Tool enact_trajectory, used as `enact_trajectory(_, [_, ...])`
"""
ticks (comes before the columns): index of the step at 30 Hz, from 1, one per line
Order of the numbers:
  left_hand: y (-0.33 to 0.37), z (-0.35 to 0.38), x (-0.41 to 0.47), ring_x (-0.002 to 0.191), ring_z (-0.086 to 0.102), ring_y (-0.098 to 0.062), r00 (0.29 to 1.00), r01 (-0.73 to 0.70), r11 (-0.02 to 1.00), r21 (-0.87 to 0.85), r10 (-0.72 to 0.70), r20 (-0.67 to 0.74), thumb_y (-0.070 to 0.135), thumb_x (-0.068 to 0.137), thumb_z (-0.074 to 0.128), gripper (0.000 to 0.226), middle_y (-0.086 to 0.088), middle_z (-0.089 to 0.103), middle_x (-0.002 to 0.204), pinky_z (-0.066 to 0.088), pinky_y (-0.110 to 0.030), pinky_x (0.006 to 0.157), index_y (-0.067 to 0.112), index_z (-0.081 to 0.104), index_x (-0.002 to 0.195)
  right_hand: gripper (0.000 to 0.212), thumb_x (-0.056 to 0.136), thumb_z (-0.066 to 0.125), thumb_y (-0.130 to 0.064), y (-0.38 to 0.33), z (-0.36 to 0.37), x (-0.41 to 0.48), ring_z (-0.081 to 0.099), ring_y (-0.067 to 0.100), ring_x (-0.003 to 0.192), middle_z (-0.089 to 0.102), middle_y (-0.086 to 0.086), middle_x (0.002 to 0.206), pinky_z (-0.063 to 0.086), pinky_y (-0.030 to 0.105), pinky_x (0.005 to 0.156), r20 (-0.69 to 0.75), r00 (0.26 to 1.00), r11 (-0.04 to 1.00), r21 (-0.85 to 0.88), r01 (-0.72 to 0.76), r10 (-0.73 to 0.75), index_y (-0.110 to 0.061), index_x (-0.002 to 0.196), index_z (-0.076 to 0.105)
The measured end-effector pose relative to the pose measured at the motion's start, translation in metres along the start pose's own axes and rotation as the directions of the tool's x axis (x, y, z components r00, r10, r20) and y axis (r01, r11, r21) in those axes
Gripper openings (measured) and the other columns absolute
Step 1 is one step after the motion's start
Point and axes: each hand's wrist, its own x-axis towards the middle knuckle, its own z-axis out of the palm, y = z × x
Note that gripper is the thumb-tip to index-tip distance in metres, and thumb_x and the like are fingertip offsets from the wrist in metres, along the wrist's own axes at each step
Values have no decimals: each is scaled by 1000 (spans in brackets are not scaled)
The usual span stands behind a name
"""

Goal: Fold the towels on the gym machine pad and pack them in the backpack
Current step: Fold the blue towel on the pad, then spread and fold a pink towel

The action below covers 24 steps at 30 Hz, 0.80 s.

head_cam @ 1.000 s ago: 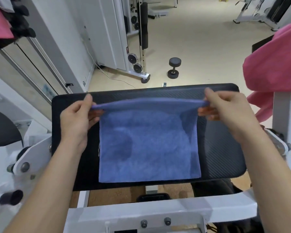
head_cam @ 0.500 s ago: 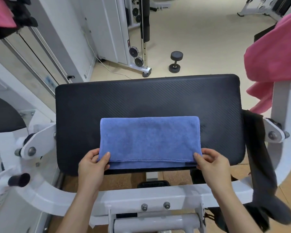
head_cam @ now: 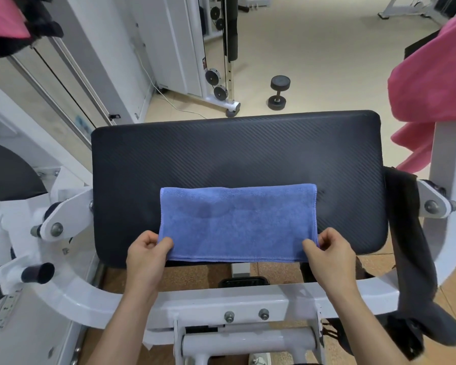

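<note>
The blue towel point(head_cam: 237, 219) is laid on the near half of the black pad point(head_cam: 237, 148), folded over into a wide band whose folded edge lies toward the far side and whose loose hems are stacked along the near edge of the pad. The near left corner is pinched by the left hand point(head_cam: 149, 252) and the near right corner by the right hand point(head_cam: 327, 252); on each, the fingers point(head_cam: 166, 243) are closed narrowly on the layered hem, thumb on top. The corners appear to be held this way so that the layers are kept aligned and the cloth can be drawn taut before a further fold is made. A darker patch is seen near the middle of the towel; whether it is damp or a shadow cannot be told.

Open room is left on the pad beyond the towel and to either side, so a fold away from the body or across the width could be made without the cloth running off. The near hems lie right at the pad's front edge, with the white frame point(head_cam: 221, 301) just below, so little margin is left toward the body. A pink towel point(head_cam: 429, 83) is draped over the frame upright at the right, well apart from the blue one, and is judged to be waiting its turn. A dark strap-like cloth point(head_cam: 411, 233) hangs beside the pad's right end; whether it belongs to the backpack cannot be told. A dumbbell point(head_cam: 278, 92) stands on the floor beyond.
</note>
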Motion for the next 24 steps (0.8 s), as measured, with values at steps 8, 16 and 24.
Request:
enact_trajectory(8, [-7, 11, -12, 73, 57, -15, 972, -137, 924, 356, 195, -132, 20, 83, 71, 12, 0, 60, 84, 41, -25, 57, 18, 59, 81, 19, 73, 70, -8, 10, 17, -1, 47, 20, 69, 50, 4, 82, 35, 31, 53, -80, 989, 980, -163, 111, -125, -11, 80, 52])
enact_trajectory(16, [-6, 10, -15, 69, 53, -5, 979, -45, 920, 389, 117, -165, 32, 84, 72, 28, 8, 60, 78, 38, -26, 55, 19, 54, 101, 15, 78, 67, -18, 5, 13, 1, 56, 23, 69, 61, 1, 68, 38, 33, 57, -6, 999, 984, -168, -52, 52, -12, 87, 56])
enact_trajectory(24, [-7, 9, -32, 62, 49, -19, 996, 30, 989, 141, -19, -83, 15, 84, 70, 19, -7, 57, 74, 40, -31, 55, 11, 52, 87, 17, 85, 60, -16, -2, -3, 6, 52, 22, 67, 56, 9, 72, 48, 39, 64, 159, 960, 937, 227, -264, 232, 1, 83, 59])
